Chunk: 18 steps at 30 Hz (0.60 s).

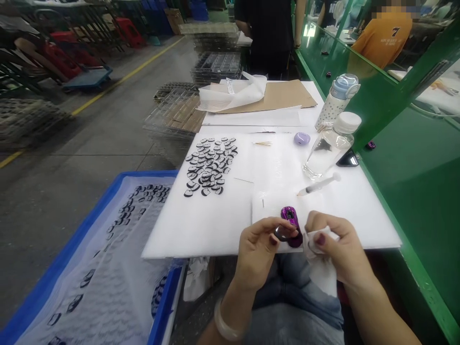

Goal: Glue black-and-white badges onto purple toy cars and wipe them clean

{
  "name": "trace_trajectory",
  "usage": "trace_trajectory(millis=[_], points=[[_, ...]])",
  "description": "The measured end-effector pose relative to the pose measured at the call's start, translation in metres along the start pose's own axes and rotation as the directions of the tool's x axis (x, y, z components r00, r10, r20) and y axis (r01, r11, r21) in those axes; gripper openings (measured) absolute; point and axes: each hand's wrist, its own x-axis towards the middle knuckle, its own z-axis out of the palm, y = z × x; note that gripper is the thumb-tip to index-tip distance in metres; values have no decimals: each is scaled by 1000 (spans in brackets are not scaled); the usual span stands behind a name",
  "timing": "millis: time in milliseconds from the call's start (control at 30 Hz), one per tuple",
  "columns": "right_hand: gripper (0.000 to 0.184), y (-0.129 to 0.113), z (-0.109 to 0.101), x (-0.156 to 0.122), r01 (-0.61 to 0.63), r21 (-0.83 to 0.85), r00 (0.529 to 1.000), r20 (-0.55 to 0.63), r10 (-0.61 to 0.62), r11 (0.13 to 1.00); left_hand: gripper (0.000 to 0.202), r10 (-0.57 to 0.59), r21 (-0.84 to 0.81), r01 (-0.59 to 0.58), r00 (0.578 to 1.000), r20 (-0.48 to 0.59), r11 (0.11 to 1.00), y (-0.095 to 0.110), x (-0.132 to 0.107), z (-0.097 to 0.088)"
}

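Observation:
My left hand (pixel 259 249) pinches a shiny purple toy-car body (pixel 292 224) at the near edge of a white foam board (pixel 215 220); a small dark piece sits under its fingertips against the car. My right hand (pixel 332 244) is closed on a white cloth (pixel 319 239) right beside the car. Several small black and white parts (pixel 209 165) lie in a pile on the board's far left.
A syringe (pixel 319 184), a clear bottle (pixel 328 148), a dotted bottle (pixel 338 98) and a small purple case (pixel 302 138) stand at the board's right. A blue crate (pixel 108 268) with more parts sits at my left. A green bench edge (pixel 406 258) runs along the right. People stand beyond.

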Motion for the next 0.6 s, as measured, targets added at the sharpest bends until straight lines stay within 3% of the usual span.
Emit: trace_trajectory(millis=[167, 267, 300, 367, 433, 467, 533, 600], points=[[29, -3, -23, -3, 167, -118, 973, -139, -183, 979, 22, -4, -13, 3, 998, -58, 1000, 8, -1, 0], [19, -2, -28, -9, 136, -275, 966, -175, -188, 952, 19, 90, 254, -90, 996, 11, 963, 19, -7, -5], [16, -1, -29, -11, 120, -337, 968, -172, -186, 934, 18, 138, 409, -146, 989, 49, 901, 22, -9, -6], [13, 2, -28, -14, 94, -454, 972, -152, -182, 886, 21, 240, 703, -271, 960, 145, 658, 25, -11, -7], [12, 6, -25, -15, 71, -552, 974, -142, -177, 831, 23, 313, 845, -365, 916, 252, 390, 24, -12, -6], [11, 8, -24, -15, 62, -590, 974, -139, -178, 805, 23, 329, 866, -401, 895, 300, 300, 21, -11, -5], [11, 10, -22, -14, 53, -645, 975, -132, -179, 762, 22, 321, 871, -445, 872, 369, 206, 15, -9, -3], [12, 10, -21, -13, 56, -681, 977, -112, -179, 730, 21, 300, 872, -460, 867, 399, 169, 8, -8, -2]])
